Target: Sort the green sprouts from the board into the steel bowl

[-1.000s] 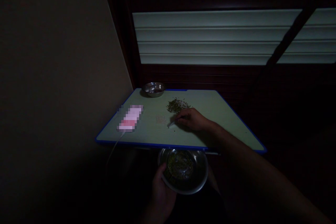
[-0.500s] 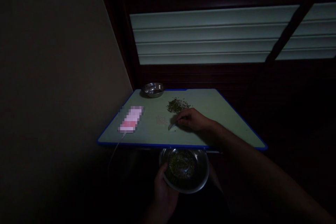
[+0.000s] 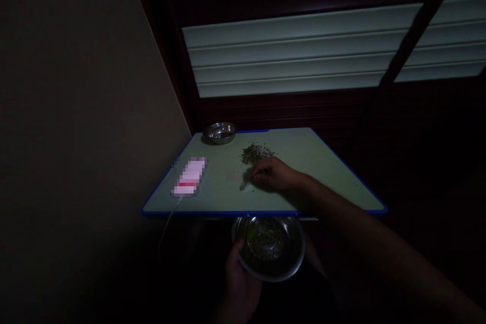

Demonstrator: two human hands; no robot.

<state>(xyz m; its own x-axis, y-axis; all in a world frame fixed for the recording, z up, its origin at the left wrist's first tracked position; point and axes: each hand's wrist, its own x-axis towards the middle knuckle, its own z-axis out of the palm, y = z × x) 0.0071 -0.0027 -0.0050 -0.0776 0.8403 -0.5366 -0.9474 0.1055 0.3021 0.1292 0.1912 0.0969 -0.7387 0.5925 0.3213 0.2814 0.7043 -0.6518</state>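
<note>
While fingers [image 3: 253, 178] rest, green grains [image 3: 253, 153] just beyond

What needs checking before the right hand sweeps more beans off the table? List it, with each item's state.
1. Steel bowl held below the table's near edge by the left hand: ok.
2. Bowl directly under the right hand: ok, roughly in line.
3. Right hand resting on the table beside the pale grains: ok.
4. Green bean pile lies just beyond the right hand, apart from the grains: ok.
5. Whether the right hand grips the small pale object at its fingertips: cannot tell, too dark.
6. Phone and small bowl lie away from both piles: ok.
</note>
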